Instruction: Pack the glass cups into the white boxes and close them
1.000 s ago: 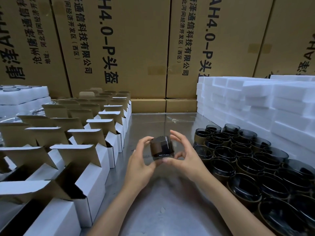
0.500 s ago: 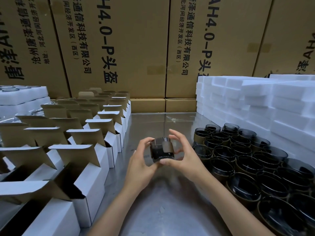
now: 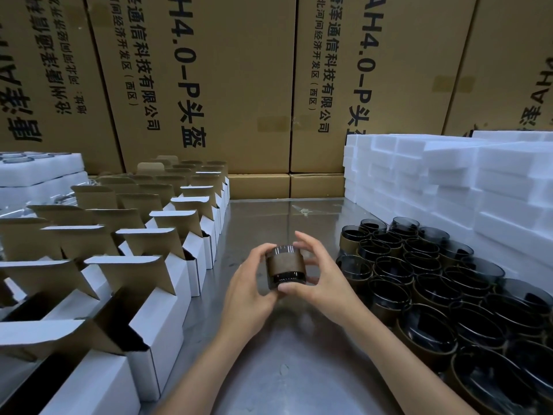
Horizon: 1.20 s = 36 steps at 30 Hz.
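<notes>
Packing warehouse, stacked shipping cartons [image 3: 209,85], foam blocks [image 3: 449,181], open white boxes [image 3: 167,295]

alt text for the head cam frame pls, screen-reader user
Both hands, left hand and right hand, hold one dark glass cup with a brown sleeve above a metal table. Open white boxes stand in rows on the left; more dark cups and white foam blocks sit on the right.

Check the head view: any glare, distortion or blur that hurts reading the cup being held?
Head view: wide-angle bending tilts the brown cartons at the edges; overhead light glares off the metal table; the held glass cup is sharp, its dark glass showing a rim highlight; both hands, left hand and right hand, are unblurred.
</notes>
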Each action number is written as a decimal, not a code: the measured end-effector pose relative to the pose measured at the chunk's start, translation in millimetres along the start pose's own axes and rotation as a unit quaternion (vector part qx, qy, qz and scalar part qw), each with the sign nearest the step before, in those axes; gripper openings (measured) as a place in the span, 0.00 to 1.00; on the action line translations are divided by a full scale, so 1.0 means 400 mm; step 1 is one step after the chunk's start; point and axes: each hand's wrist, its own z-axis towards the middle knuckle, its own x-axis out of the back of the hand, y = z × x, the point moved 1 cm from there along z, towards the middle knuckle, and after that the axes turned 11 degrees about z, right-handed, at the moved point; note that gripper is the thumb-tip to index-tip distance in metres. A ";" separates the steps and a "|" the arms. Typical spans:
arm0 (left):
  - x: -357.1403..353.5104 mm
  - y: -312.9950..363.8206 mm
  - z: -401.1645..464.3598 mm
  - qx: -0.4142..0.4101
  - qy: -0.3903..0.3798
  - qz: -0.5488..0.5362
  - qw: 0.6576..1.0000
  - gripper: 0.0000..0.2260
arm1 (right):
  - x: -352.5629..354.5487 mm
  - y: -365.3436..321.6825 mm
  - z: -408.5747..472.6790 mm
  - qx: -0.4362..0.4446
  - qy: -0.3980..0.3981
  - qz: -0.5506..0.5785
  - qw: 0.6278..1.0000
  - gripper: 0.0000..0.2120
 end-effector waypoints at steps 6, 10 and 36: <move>-0.004 -0.016 -0.001 0.069 -0.028 -0.088 0.993 0.27 | 0.004 0.019 0.008 -0.022 -0.013 0.093 0.995 0.31; -0.003 -0.004 -0.004 0.028 -0.035 -0.049 0.998 0.31 | 0.007 0.018 0.010 0.003 0.032 0.062 0.998 0.30; -0.041 -0.047 0.005 0.082 -0.143 -0.085 0.983 0.24 | 0.013 0.077 0.000 0.015 -0.021 -0.136 0.990 0.26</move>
